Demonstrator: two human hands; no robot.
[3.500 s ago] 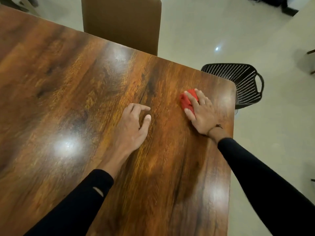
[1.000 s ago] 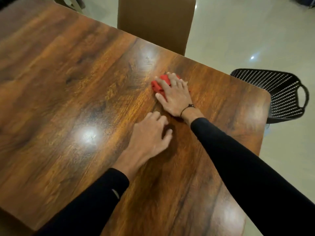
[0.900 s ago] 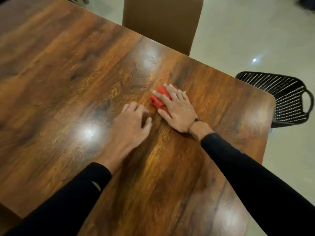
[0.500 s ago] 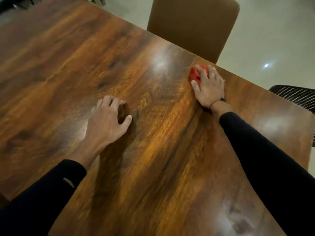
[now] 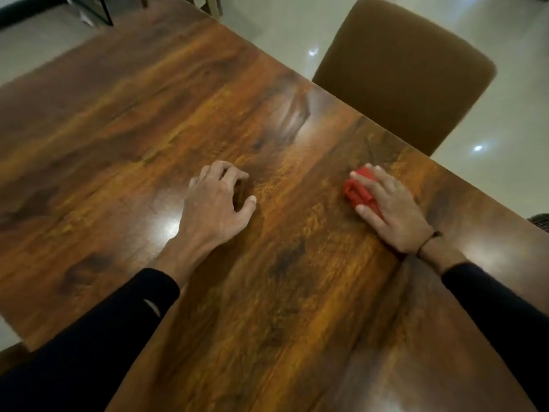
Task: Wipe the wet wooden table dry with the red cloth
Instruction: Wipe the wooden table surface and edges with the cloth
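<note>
Crumpled red cloth (image 5: 360, 194) lies on the glossy brown wooden table (image 5: 282, 292) at three o'clock, pressed under the right hand (image 5: 392, 211), fingers seemingly straight. Left hand (image 5: 215, 208), fingers loosely curled, rests centre, holding nothing.

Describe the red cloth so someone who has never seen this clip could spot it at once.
Start at the wooden table that fills the view, then go to its far right edge, just in front of the brown chair. There the right hand presses flat on a small bunched red cloth. It is the only bright red thing in view.
</note>
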